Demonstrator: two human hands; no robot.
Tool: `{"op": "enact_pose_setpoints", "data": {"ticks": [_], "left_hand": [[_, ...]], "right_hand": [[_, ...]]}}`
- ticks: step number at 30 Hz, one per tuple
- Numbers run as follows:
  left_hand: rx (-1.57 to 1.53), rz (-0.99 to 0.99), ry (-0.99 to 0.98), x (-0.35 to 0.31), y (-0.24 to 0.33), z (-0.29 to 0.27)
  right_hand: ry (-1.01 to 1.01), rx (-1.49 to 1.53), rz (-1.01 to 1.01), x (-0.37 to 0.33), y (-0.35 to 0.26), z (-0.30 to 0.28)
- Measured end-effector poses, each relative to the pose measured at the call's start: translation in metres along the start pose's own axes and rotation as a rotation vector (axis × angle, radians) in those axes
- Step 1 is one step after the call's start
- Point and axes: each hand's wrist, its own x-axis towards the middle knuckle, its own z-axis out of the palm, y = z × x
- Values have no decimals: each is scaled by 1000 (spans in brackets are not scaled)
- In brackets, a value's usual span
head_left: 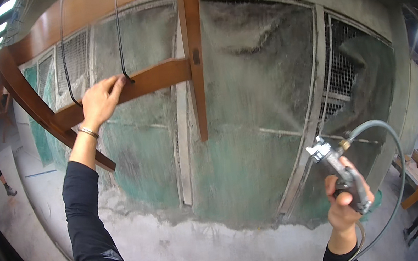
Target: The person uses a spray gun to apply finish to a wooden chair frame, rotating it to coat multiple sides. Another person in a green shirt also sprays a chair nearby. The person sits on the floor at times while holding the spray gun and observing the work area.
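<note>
no readable text, labels, numbers or signs in view, a small pale mark (111, 255) low on the black left sleeve (82, 200), too unclear to tell whether print or smear

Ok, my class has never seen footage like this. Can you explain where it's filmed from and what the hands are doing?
There is no machine doing the work: these are a person's own bare hands. The one picture comes from a wide fisheye camera worn on their head, so straight edges bend towards the rim.

The left hand holds the lower rail of a brown wooden furniture frame, which appears to hang from two dark rods. The right hand holds a spray gun with a grey hose; a faint mist shows near its nozzle. Behind stand green panels coated in grey residue.
</note>
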Motion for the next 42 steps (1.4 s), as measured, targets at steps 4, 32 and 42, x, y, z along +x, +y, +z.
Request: {"op": "enact_pose_setpoints", "data": {"ticks": [4, 32, 42], "left_hand": [[27, -40, -51, 2, -18, 11], [-421, -39, -304, 66, 13, 53], [-591, -146, -408, 89, 52, 44]], "right_hand": [[-122, 16, 261, -56, 31, 7], [69, 225, 122, -97, 44, 47], [-100, 249, -16, -81, 58, 49]]}}
